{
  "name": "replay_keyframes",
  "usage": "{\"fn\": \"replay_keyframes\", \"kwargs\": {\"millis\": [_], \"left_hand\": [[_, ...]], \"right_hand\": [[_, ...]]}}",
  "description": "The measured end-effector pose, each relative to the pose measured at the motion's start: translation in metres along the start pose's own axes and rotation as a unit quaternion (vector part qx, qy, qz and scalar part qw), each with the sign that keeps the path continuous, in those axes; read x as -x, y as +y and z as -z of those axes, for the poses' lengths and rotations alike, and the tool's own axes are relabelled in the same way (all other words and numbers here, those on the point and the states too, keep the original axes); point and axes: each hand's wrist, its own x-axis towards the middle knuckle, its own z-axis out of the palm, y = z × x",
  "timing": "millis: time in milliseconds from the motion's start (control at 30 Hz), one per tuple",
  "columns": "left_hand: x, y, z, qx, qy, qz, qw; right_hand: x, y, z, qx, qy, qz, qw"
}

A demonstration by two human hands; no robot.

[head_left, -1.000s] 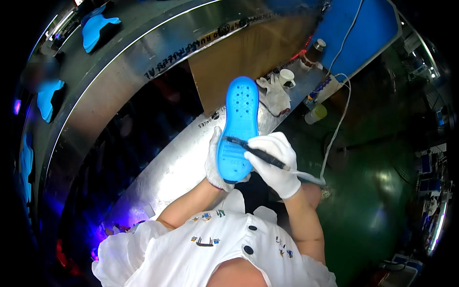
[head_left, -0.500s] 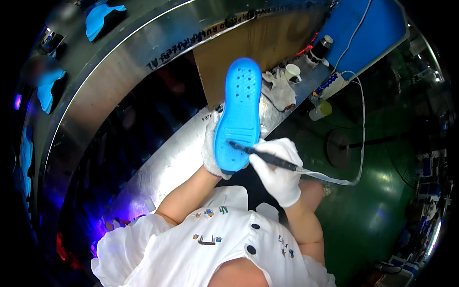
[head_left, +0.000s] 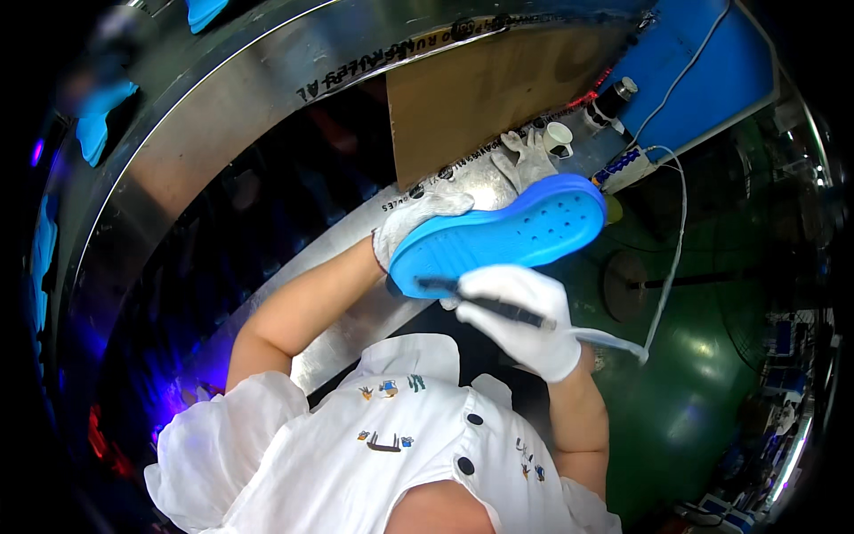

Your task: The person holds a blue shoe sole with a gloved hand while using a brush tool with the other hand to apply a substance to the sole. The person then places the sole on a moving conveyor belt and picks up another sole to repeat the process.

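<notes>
A bright blue foam shoe sole (head_left: pixel 480 238) lies slantwise in front of me, its end with small holes pointing right. My left hand (head_left: pixel 416 224), in a white glove, grips the heel end from the far side; part of its fingers is hidden behind the sole. My right hand (head_left: pixel 534 320), also gloved in white, pinches a black pen-shaped tool (head_left: pixel 511 310). The tool's blurred tip is over the heel face; whether it touches I cannot tell. From the tool's back end runs a pale tube or cord (head_left: pixel 614 341).
Beyond the sole, a metal ledge (head_left: pixel 334 356) carries loose work gloves (head_left: pixel 529 162), a white mug (head_left: pixel 558 140) and a dark flask (head_left: pixel 612 102). Cardboard (head_left: pixel 498 102) leans behind it. Blue shoe pieces (head_left: pixel 105 120) lie on the far-left line. A round stand base (head_left: pixel 623 283) is on the green floor.
The sole has swung clockwise, its holed end going from pointing away to pointing right. My left hand has turned with it. My right hand has shifted slightly right, keeping the tool near the heel.
</notes>
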Motion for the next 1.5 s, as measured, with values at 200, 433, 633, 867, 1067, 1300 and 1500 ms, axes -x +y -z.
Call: {"fn": "replay_keyframes", "kwargs": {"millis": [200,433,633,867,1067,1300,1500], "left_hand": [[-0.003,0.015,0.016,-0.172,0.016,-0.051,0.984],[-0.015,0.026,0.038,-0.363,-0.043,-0.202,0.909],[-0.04,0.024,0.092,-0.431,-0.077,-0.141,0.888],[-0.002,0.039,-0.006,-0.267,0.027,-0.054,0.962],[0.012,0.049,-0.03,-0.321,0.02,-0.118,0.94],[0.015,0.046,-0.026,-0.545,-0.091,-0.31,0.774],[0.004,-0.015,-0.047,0.134,-0.022,-0.156,0.978]], "right_hand": [[-0.003,-0.015,0.003,-0.004,-0.004,0.007,1.0],[-0.003,-0.018,0.01,0.057,-0.013,0.019,0.998],[-0.002,-0.031,0.016,0.183,-0.09,0.041,0.978],[0.002,-0.023,0.032,0.193,-0.034,0.059,0.979],[0.003,-0.025,0.043,0.199,0.003,0.069,0.978],[0.004,-0.026,0.049,0.178,0.018,0.082,0.98],[-0.003,0.002,0.01,0.225,0.192,0.14,0.945]]}}
